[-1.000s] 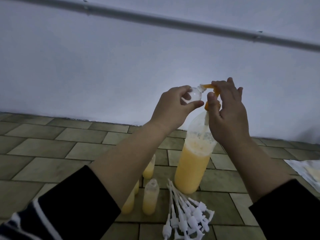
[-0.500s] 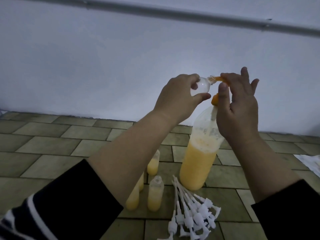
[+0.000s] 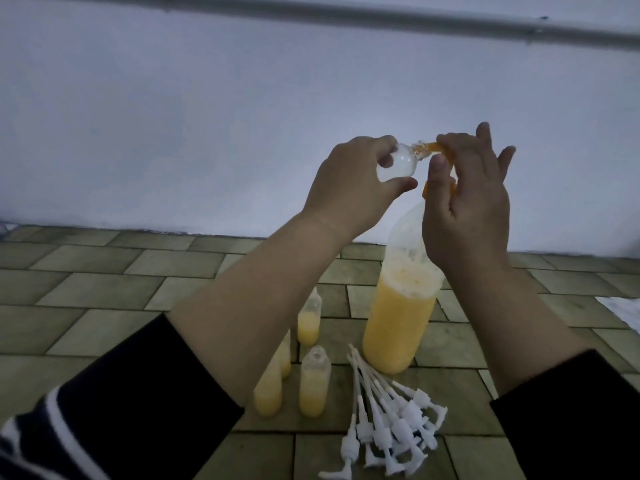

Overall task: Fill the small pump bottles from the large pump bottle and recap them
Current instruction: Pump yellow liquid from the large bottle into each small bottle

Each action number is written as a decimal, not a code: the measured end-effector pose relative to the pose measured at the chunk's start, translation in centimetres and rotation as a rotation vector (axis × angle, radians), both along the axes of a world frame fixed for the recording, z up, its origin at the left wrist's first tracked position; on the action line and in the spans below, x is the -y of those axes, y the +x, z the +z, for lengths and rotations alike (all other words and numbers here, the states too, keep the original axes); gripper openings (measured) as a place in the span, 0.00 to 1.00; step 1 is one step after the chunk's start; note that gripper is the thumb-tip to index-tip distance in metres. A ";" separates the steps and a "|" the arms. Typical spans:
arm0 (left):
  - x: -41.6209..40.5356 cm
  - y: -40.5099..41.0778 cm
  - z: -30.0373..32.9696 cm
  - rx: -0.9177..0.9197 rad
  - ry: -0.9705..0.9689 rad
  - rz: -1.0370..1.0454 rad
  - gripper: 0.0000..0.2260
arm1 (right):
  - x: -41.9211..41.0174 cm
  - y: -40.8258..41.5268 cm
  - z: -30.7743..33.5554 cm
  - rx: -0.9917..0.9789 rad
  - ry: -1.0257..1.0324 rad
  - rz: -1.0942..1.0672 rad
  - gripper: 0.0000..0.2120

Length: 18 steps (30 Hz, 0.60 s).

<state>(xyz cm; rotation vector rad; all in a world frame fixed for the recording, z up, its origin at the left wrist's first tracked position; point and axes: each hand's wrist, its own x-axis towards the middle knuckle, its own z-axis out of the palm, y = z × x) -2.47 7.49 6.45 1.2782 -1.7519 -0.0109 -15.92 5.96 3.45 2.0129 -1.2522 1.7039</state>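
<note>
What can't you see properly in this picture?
All in the head view:
- How full the small clear bottle is: the left hand wraps round it.
- The orange pump head of the large bottle: mostly behind the right hand.
- How many filled small bottles stand on the floor: the left forearm covers some.
- The white thing at the right: cut off by the edge.
</note>
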 end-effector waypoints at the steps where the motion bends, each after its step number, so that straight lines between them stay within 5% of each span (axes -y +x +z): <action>1: 0.0 -0.1 -0.3 0.016 -0.001 0.003 0.17 | 0.1 0.0 -0.4 0.001 0.002 -0.009 0.21; 18: -0.1 -0.3 -0.8 0.092 0.030 0.024 0.18 | -0.7 0.4 -1.0 0.004 0.064 -0.003 0.23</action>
